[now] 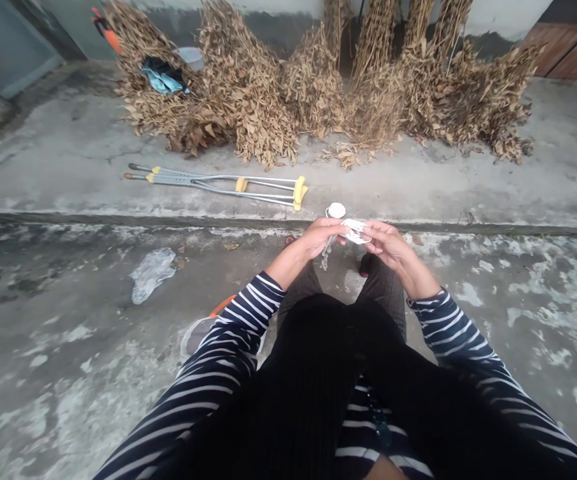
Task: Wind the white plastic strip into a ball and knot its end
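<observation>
Both of my hands pinch a small white bundle with thin cord-like loops [356, 231] in front of my knees; its exact kind is unclear. My left hand [321, 235] grips its left side, fingers closed. From below that hand hangs a greyish, chain-like strand [325, 257]. On the right edge, my right hand [387, 243] closes its thumb and fingertips on the bundle. Just beyond my left fingers is a round white thing [337, 210] with a thin white strand curving at its left side. I cannot tell whether the strand joins the bundle.
A pair of crutches [218, 183] lies on the raised concrete ledge [68, 173]. Dried plant bundles [258, 93] lean on the wall, with a dark and blue cloth [163, 77] among them. A crumpled plastic bag [153, 273] lies on the lower ground at left.
</observation>
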{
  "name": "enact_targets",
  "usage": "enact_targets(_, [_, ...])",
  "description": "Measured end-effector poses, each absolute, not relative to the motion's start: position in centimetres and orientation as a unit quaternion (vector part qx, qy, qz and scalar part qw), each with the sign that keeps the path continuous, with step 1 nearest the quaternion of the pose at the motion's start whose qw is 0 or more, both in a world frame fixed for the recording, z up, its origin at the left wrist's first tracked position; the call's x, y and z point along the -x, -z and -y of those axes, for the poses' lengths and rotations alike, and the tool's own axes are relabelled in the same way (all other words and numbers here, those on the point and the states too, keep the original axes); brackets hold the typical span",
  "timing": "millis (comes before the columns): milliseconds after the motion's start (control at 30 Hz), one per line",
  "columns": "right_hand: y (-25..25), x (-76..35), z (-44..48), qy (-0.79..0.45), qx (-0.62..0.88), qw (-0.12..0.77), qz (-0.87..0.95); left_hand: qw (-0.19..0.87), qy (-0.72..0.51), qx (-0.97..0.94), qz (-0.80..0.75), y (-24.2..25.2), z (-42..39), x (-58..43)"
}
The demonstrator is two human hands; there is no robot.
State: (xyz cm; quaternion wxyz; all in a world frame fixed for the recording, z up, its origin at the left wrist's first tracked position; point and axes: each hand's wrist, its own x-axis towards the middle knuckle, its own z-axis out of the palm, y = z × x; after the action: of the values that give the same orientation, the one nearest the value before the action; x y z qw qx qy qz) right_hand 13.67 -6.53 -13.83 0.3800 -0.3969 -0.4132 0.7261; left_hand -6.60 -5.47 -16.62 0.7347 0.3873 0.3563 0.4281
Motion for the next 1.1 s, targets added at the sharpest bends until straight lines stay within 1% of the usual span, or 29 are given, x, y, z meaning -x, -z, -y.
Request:
enact_targets(133, [13.5,-13.6,6.4,-0.748,0.375,0.367,0.406,0.733,-0.456,-0.361,-0.353,16.3,5.7,6.3])
enact_targets(267, [14.3,-13.7,5.8,-0.758,0.38,0.367,0.383,0.735,-0.464,-0.345,-0.355,16.4,5.9,6.0])
enact_targets(500, [15.5,-13.7,5.9,-0.621,0.484,0.435,0.438,0.693,-0.452,-0.381,-0.413,16.6,6.0,5.9])
enact_targets(633, [16.0,-13.9,6.1,-0.581,0.474,0.45,0.485,0.66,-0.433,-0.43,-0.438,16.6,6.0,6.0])
enact_targets(767, [16.5,-13.9,6.3,-0.575,0.46,0.463,0.493,0.615,-0.427,-0.468,-0.471,16.6,6.0,6.2])
enact_targets(833, [16.5,-13.8,6.4,-0.581,0.456,0.475,0.479,0.622,-0.412,-0.479,-0.462,16.7,6.0,6.4])
enact_targets(933, [16.2,-13.8,6.5,-0.604,0.457,0.485,0.437,0.666,-0.389,-0.474,-0.425,16.9,6.1,6.7])
enact_targets(1100, [15.5,-14.4,6.4,-0.638,0.482,0.461,0.385,0.715,-0.315,-0.501,-0.373,16.1,6.0,8.0])
